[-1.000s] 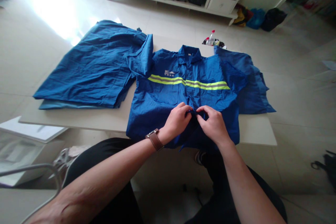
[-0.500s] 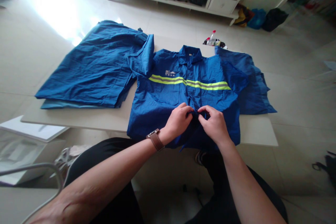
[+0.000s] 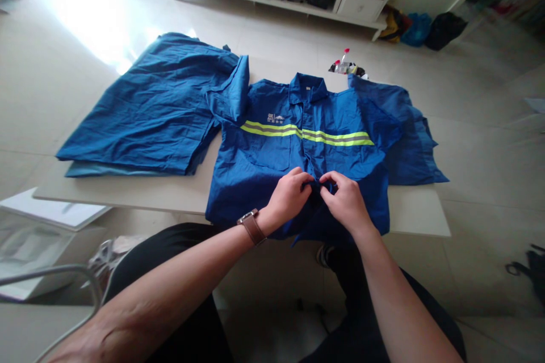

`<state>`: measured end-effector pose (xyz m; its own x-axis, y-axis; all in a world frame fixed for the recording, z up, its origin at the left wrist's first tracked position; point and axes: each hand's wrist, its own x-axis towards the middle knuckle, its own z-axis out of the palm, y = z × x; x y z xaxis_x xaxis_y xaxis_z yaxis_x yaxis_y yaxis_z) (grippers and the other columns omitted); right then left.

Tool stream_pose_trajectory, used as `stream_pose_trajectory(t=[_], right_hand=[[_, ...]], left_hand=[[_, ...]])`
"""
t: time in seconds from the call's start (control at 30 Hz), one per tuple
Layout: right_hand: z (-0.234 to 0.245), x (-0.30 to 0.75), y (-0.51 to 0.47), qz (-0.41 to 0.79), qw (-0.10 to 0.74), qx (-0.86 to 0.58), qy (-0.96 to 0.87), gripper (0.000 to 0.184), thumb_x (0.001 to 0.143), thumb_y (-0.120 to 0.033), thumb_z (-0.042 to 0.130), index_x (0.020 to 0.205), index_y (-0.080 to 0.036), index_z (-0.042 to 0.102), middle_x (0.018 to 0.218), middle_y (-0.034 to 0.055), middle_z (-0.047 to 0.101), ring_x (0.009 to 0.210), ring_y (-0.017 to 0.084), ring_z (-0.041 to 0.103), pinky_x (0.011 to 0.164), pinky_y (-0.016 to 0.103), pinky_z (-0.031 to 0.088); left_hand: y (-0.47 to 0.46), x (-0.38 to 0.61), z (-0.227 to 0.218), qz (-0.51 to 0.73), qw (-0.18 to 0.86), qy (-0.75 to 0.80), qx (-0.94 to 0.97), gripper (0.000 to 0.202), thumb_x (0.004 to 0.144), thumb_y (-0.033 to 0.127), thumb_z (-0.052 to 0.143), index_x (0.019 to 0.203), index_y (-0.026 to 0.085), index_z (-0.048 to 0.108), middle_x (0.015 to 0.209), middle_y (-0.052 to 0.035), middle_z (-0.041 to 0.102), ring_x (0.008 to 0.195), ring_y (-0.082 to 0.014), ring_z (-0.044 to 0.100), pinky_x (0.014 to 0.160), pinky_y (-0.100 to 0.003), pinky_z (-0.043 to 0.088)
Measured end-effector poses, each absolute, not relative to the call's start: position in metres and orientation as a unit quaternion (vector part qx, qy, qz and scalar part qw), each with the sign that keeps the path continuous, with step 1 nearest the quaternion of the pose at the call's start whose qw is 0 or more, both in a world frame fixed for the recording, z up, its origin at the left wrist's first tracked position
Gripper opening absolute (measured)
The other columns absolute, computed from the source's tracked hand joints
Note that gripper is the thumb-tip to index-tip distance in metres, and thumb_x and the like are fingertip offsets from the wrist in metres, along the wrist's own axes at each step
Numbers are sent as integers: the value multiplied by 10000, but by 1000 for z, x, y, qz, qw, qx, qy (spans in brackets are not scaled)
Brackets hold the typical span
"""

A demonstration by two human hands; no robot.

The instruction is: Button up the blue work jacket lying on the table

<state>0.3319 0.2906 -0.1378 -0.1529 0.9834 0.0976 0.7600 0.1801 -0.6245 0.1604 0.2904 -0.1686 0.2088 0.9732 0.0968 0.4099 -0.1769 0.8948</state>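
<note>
1. Both hands work at the blue jacket [image 3: 272, 153], directly under the fingertips, its front opening running up between them to the collar [image 3: 307, 88].
2. The left hand [image 3: 292, 188] has thumb and forefinger pinched on the cloth at the front edge.
3. The right hand [image 3: 343, 195] looks clamped on the facing edge, thumb and forefinger arched round a bit of cloth (whatever sits right between the tips is too dark to make out).
4. To do this well, I'd keep each pinch small and close to the edge, so that the tips feel the layers rather than a bunched fold.
5. Hold the two edges level; the reflective stripe [image 3: 336, 139], just beyond the fingertips, is a good guide for lining up the halves.
6. Little pull should be needed: the jacket lies on the table [image 3: 162, 194], which shows to either side of the hands.
7. As for pose, the forearms slant in from both sides, the tips nearly meeting; the left wrist, wearing a watch [image 3: 252, 224], leans inward, and the right hand bends towards it.
</note>
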Motion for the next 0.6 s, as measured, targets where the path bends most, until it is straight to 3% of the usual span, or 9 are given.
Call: stream_pose_trajectory(t=[0.6], right_hand=[[-138,331,290,224,238,-598,-732,152,811,-198,545,888,-196,676,874,44,711,777,182,624,792,300,470]], left_hand=[[291,160,-169,356,379,521,677,219,826,70,594,958,174,734,880,-10,624,716,-103,550,690,-225,460]])
